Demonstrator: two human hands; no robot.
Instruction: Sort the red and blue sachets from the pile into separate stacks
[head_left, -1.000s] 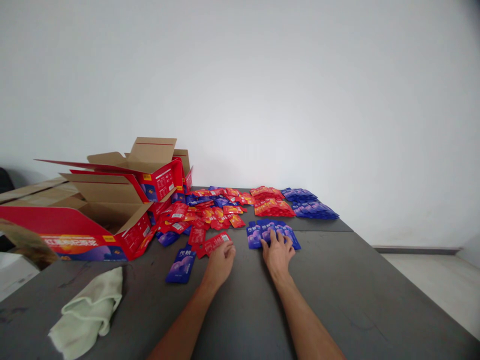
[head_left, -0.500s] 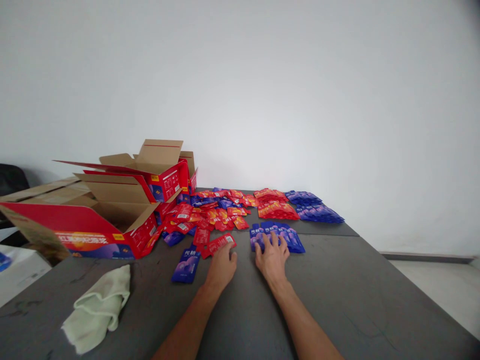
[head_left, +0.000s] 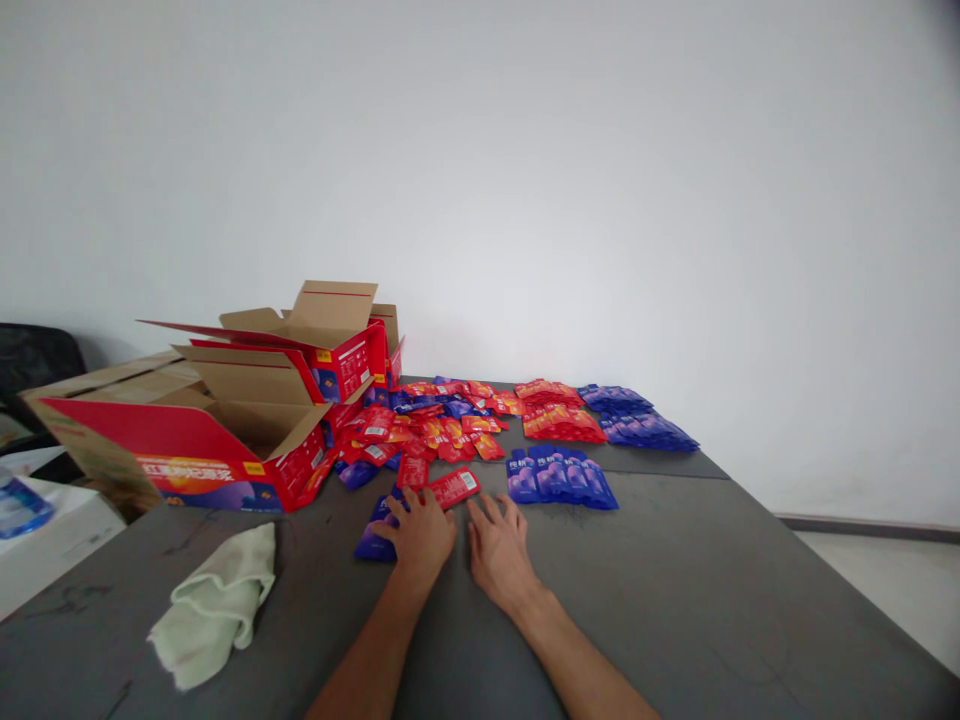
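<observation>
My left hand lies over the right side of a single blue pouch, fingers spread across it. Part of that pouch is hidden under the fingers. Just beyond the hand is a red pouch showing its barcode side. My right hand is over the dark table with fingers stretched forward, holding nothing. To its upper right lies an overlapping row of blue pouches, apart from the hand. Behind my left hand spreads a loose heap of red and blue pouches.
Open red cartons stand on the left. A pale green cloth lies crumpled at front left. Stacked red pouches and stacked blue pouches sit at the back right. A white box is at the far left.
My right hand has left the row of blue pouches and moved left, towards me. My left hand has moved from beside the red pouch onto the single blue pouch.
</observation>
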